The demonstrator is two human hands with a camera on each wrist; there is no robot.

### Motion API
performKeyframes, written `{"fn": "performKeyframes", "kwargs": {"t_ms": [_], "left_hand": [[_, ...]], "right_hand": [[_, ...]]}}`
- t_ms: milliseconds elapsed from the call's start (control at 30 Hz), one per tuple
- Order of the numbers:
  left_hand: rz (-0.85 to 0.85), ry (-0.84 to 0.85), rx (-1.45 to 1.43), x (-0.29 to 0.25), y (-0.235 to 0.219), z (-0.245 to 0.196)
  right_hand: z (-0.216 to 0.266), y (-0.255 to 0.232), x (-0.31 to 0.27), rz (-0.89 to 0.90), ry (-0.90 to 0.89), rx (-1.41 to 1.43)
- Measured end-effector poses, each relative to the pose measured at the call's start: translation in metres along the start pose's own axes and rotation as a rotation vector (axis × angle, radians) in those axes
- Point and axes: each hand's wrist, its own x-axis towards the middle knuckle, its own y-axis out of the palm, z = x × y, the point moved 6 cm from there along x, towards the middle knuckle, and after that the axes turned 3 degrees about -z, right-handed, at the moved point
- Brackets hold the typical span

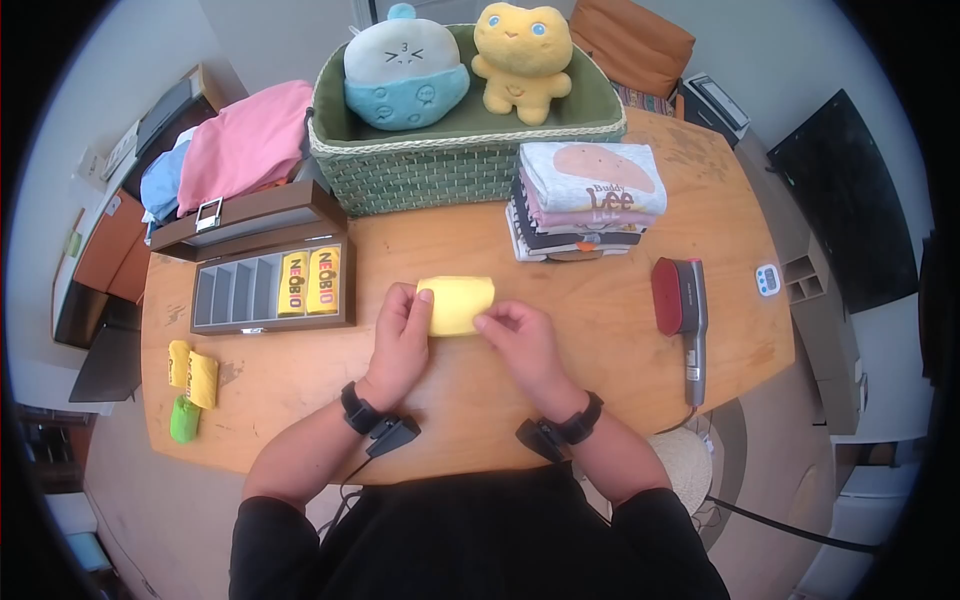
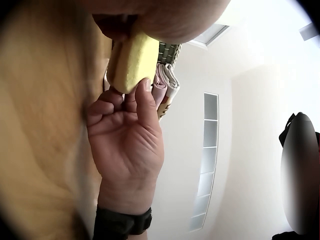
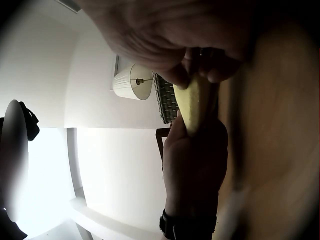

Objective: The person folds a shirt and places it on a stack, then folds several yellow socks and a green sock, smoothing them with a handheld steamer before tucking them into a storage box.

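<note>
A small yellow folded cloth (image 1: 456, 306) is held between both hands above the middle of the table. The left hand (image 1: 400, 338) grips its left side, thumb on the near face. At the lower right corner the right hand (image 1: 525, 345) pinches it between thumb and fingers. In the left wrist view the yellow cloth (image 2: 136, 62) looks thick and rounded, with the right hand (image 2: 127, 135) below it. The right wrist view shows the cloth (image 3: 192, 105) between the two hands, its far side hidden.
A brown box (image 1: 345, 290) with two yellow rolls (image 1: 323, 281) stands open at left; yellow and green bundles (image 1: 184, 418) lie nearer. Behind are a green basket (image 1: 420, 175) with plush toys and folded shirts (image 1: 590, 185). A red-and-grey brush (image 1: 694, 340) lies at right.
</note>
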Motion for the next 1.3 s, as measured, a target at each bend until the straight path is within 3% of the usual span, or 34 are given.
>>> {"fn": "performKeyframes", "kwargs": {"t_ms": [400, 667, 767, 1000, 1200, 1267, 1300], "left_hand": [[-0.029, -0.033, -0.004, 0.001, 0.003, -0.003], [-0.118, 0.024, -0.026, 0.005, -0.002, 0.001], [-0.097, 0.063, 0.041, 0.004, -0.003, -0.003], [-0.136, 0.106, 0.056, 0.002, -0.003, -0.003], [-0.119, 0.112, 0.060, -0.001, 0.004, -0.001], [-0.140, 0.105, 0.036, -0.002, 0.006, 0.002], [-0.142, 0.105, 0.036, -0.002, 0.004, 0.001]], "right_hand": [[-0.010, 0.004, 0.002, 0.139, 0.042, 0.059], [-0.015, 0.006, -0.002, 0.153, 0.123, 0.285], [-0.016, 0.010, 0.000, 0.200, 0.101, 0.232], [-0.005, 0.004, 0.000, 0.018, 0.010, 0.262], [0.006, 0.008, 0.000, -0.036, -0.089, -0.138], [0.015, 0.009, -0.001, -0.133, -0.424, -0.510], [0.013, 0.010, -0.002, -0.130, -0.425, -0.510]]}}
